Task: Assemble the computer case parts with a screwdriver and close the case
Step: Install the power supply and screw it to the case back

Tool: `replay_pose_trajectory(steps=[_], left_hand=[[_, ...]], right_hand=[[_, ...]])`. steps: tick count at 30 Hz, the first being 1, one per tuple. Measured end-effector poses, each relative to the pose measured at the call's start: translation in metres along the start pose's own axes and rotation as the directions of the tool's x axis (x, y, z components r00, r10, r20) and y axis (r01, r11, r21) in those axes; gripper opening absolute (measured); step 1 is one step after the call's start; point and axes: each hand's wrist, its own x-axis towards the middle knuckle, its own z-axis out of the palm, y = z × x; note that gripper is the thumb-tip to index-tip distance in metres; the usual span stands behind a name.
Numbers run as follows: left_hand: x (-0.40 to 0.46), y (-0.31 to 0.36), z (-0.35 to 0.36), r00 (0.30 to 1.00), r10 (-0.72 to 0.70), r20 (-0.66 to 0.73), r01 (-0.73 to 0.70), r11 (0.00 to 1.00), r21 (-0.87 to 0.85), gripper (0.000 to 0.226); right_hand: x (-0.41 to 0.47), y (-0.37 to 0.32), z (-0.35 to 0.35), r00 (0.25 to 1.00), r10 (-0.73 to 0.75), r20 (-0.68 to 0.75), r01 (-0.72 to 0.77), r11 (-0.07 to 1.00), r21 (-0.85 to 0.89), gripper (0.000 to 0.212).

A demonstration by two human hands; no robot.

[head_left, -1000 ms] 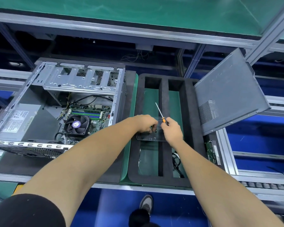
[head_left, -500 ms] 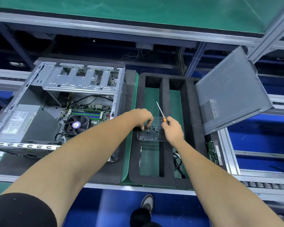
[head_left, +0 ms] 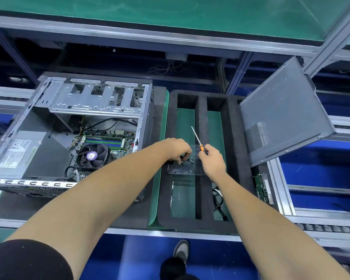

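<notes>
An open computer case (head_left: 73, 126) lies on its side at the left, with its fan, motherboard and drive cage showing. Its grey side panel (head_left: 281, 118) leans at the right, off the case. A clear plastic box (head_left: 185, 167) of small dark screws (head_left: 189, 159) sits on the black foam tray (head_left: 201, 110). My left hand (head_left: 177, 149) reaches into the box and its fingertips pinch at a screw. My right hand (head_left: 211, 160) grips an orange-and-black screwdriver (head_left: 198, 141), with the shaft pointing up and away.
A circuit board (head_left: 264, 186) lies at the tray's right edge, under the panel. Black cables (head_left: 218, 197) sit in the tray's right compartment. Metal conveyor rails run behind and in front. A shoe (head_left: 181, 251) shows on the blue floor below.
My left hand's fingers have curled further down into the screw box. The right hand and screwdriver stay almost where they were.
</notes>
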Motion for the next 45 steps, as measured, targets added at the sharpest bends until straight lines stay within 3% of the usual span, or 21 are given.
replay_pose_trajectory(steps=[7, 14, 20, 23, 25, 31, 33, 38, 42, 45], left_hand=[[0.002, -0.003, 0.004, 0.999, 0.032, -0.033, -0.032, 1.0, 0.002, 0.016], [-0.005, -0.001, 0.01, 0.996, 0.078, 0.032, -0.074, 0.993, -0.09, 0.01], [-0.034, 0.009, -0.021, 0.987, -0.07, -0.142, 0.011, 0.924, -0.383, 0.019], [-0.064, 0.001, -0.052, 0.934, -0.205, -0.293, -0.008, 0.807, -0.591, 0.027], [-0.092, -0.013, -0.069, 0.873, -0.326, -0.364, -0.055, 0.674, -0.736, 0.024], [-0.205, -0.068, -0.075, 0.754, -0.552, -0.357, -0.288, 0.21, -0.934, 0.013], [-0.244, -0.085, -0.065, 0.712, -0.618, -0.333, -0.396, 0.038, -0.918, 0.014], [-0.333, -0.115, -0.026, 0.737, -0.578, -0.35, -0.579, -0.274, -0.768, 0.014], [-0.381, -0.13, 0.006, 0.727, -0.604, -0.326, -0.632, -0.402, -0.662, 0.017], [-0.407, -0.144, 0.028, 0.697, -0.649, -0.306, -0.671, -0.437, -0.599, 0.014]], right_hand=[[0.001, 0.0, 0.0, 1.0, 0.001, 0.016, -0.001, 1.0, 0.011, 0.027], [0.0, -0.003, 0.001, 1.0, -0.01, 0.02, 0.009, 1.0, 0.029, 0.024], [-0.008, -0.033, -0.008, 0.998, -0.055, -0.011, 0.056, 0.995, 0.084, 0.028], [-0.015, -0.07, -0.015, 0.992, -0.118, -0.048, 0.124, 0.983, 0.134, 0.026], [-0.023, -0.101, -0.017, 0.983, -0.169, -0.077, 0.181, 0.968, 0.176, 0.023], [-0.08, -0.207, 0.005, 0.939, -0.325, -0.111, 0.342, 0.915, 0.212, 0.024], [-0.108, -0.24, 0.027, 0.913, -0.394, -0.105, 0.407, 0.896, 0.18, 0.024], [-0.179, -0.301, 0.101, 0.873, -0.485, -0.051, 0.485, 0.853, 0.194, 0.018], [-0.222, -0.321, 0.156, 0.888, -0.46, -0.003, 0.436, 0.839, 0.325, 0.013], [-0.249, -0.325, 0.19, 0.892, -0.45, 0.028, 0.413, 0.841, 0.349, 0.013]])
